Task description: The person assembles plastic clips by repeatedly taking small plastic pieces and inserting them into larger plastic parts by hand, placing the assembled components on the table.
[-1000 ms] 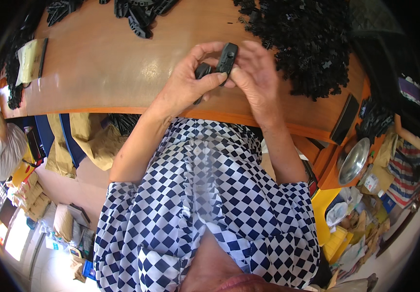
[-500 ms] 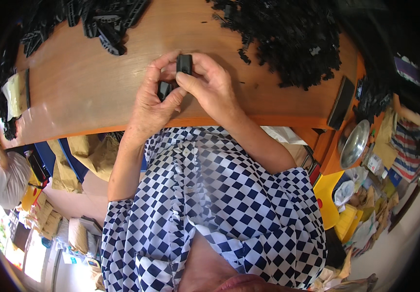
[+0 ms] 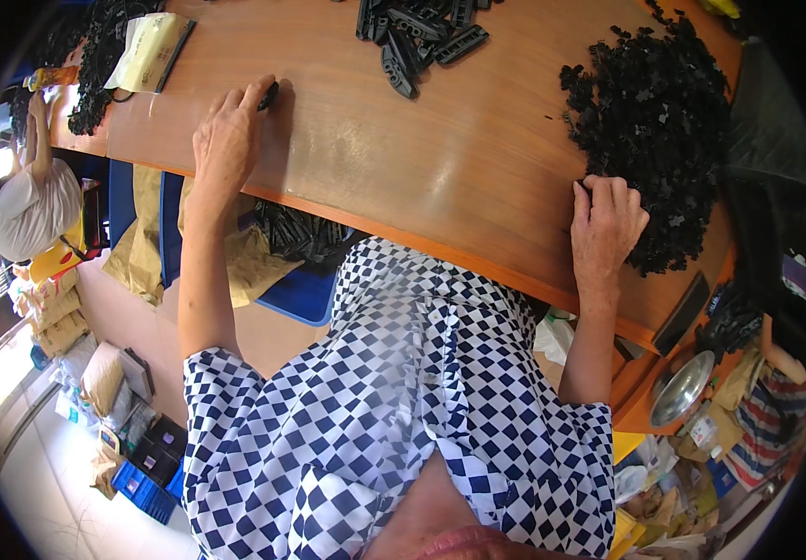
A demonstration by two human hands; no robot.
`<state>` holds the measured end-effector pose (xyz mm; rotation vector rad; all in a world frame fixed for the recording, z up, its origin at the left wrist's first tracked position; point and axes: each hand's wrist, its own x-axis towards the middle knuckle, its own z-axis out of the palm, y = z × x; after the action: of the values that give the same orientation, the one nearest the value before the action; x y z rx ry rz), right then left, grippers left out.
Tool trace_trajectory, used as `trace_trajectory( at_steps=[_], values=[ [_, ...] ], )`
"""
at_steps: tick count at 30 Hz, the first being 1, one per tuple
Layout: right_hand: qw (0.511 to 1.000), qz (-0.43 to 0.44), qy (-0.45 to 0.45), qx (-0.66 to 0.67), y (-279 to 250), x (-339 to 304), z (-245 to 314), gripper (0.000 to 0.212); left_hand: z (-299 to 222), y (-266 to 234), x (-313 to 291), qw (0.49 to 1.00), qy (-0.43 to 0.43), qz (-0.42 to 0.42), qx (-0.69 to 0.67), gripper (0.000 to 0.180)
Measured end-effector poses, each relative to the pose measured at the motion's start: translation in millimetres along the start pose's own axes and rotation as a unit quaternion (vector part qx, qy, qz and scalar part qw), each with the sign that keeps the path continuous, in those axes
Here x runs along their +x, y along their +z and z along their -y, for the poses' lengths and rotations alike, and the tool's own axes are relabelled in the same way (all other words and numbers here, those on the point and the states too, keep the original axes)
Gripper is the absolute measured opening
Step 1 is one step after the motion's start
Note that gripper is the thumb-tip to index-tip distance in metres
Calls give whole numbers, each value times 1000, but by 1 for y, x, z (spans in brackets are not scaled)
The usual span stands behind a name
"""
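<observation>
We see the left hand [image 3: 226, 140] pinching a dark moulded part [image 3: 270, 95] over the left side of the wooden surface [image 3: 356, 149]. The right hand [image 3: 606, 224] curls at the near-left edge of a heap of small black pieces [image 3: 650, 131]; we cannot tell whether it grips one. We judge the part light, stiff and rather smooth, best held by its long sides; the pieces look thin, perhaps snappable, suiting a fingertip pinch.

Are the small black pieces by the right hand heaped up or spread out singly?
Heaped: the pieces overlap in a dense pile on the table. The right hand is at its edge.
</observation>
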<state>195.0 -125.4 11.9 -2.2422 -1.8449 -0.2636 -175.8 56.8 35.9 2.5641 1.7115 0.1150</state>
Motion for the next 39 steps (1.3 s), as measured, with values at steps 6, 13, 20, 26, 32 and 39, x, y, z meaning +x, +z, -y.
trace_trajectory(
  at_steps=[6, 13, 20, 26, 32, 39],
  values=[
    [1000, 9, -1, 14, 5, -4, -1, 18, -52, 25, 37, 968, 212, -133, 10, 38],
    [997, 8, 25, 74, 12, -6, -8, 15, -79, 53, 65, 946, 289, -146, 2, 27],
    [995, -3, 36, 98, 16, -10, -16, 16, -89, 52, 72, 955, 279, -99, -14, 26],
    [992, -32, 42, 112, 20, -16, -23, 17, -89, 55, 68, 966, 232, -65, -93, 27],
    [982, -49, 42, 178, 17, -11, -20, 10, -109, 45, 49, 972, 134, -10, -192, 28],
    [563, 66, 292, 770, 1, -4, -3, 6, -163, 47, 12, 547, -74, 266, -790, 26]
  ],
)
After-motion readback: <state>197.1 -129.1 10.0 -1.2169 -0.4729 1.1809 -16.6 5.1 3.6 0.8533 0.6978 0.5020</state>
